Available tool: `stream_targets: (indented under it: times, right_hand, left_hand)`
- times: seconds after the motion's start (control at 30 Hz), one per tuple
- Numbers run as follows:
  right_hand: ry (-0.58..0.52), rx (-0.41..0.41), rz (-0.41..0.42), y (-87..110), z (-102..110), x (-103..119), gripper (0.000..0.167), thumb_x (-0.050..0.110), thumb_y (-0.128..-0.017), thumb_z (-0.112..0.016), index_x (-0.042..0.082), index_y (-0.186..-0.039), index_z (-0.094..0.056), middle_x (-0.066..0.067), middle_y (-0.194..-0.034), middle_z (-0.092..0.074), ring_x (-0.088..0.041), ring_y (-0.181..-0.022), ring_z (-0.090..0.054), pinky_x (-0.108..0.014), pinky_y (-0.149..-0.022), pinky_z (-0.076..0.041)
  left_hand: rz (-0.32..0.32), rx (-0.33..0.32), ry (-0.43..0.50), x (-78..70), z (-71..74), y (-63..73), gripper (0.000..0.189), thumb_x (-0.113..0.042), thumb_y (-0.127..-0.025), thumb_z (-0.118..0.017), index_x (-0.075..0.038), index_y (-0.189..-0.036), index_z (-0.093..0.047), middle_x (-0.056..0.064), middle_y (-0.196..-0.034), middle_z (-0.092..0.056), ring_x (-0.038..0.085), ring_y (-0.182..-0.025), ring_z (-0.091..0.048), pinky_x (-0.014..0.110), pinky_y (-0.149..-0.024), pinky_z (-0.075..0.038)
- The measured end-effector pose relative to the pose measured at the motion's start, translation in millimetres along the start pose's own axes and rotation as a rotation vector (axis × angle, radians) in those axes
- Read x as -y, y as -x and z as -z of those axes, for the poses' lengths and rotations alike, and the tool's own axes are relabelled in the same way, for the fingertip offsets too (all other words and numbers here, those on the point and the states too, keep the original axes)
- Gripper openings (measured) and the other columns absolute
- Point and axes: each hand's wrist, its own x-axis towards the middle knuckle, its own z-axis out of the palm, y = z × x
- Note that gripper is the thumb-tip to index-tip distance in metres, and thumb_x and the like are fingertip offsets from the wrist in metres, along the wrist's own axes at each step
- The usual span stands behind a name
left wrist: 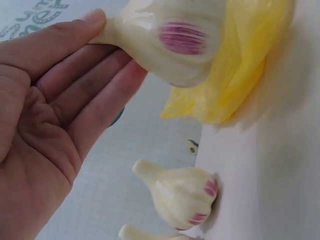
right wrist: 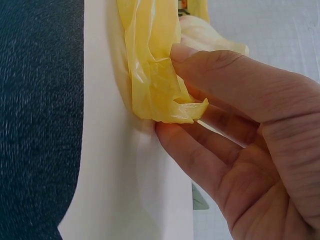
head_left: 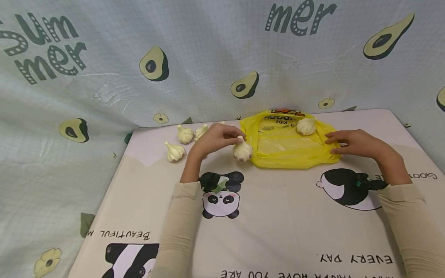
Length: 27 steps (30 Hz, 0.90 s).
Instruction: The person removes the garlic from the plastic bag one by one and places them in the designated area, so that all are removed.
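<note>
A garlic bulb with purple-pink patches is pinched by its stem in my left hand, close to the left edge of a yellow plastic bag. In the left wrist view the thumb and fingers meet on the stem of that bulb. My right hand holds the bag's right edge; in the right wrist view thumb and fingers pinch the yellow plastic. Another garlic bulb lies at the bag's opening, near its right side.
Several garlic bulbs stand on the table to the left, among them one in front and one behind; the left hand partly hides others. The table cover carries panda prints. A curtain with avocado prints hangs behind the table.
</note>
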Motion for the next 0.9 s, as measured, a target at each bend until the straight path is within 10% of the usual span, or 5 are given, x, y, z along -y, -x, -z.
stream_targets:
  times: [0.9]
  right_hand:
    - [-0.027,-0.025,0.009,1.3,-1.3,-3.3,0.041,0.023,-0.091,-0.079,0.002,-0.124,-0.071,-0.024,-0.14,-0.059,-0.047,-0.13,-0.052,-0.061,-0.101,-0.046]
  left_hand:
    - [-0.017,-0.004,-0.113,13.5,15.7,7.1,0.017,-0.015,-0.098,-0.069,-0.009,-0.113,-0.078,0.002,-0.109,-0.076,0.014,-0.099,-0.069,0.032,-0.091,-0.056]
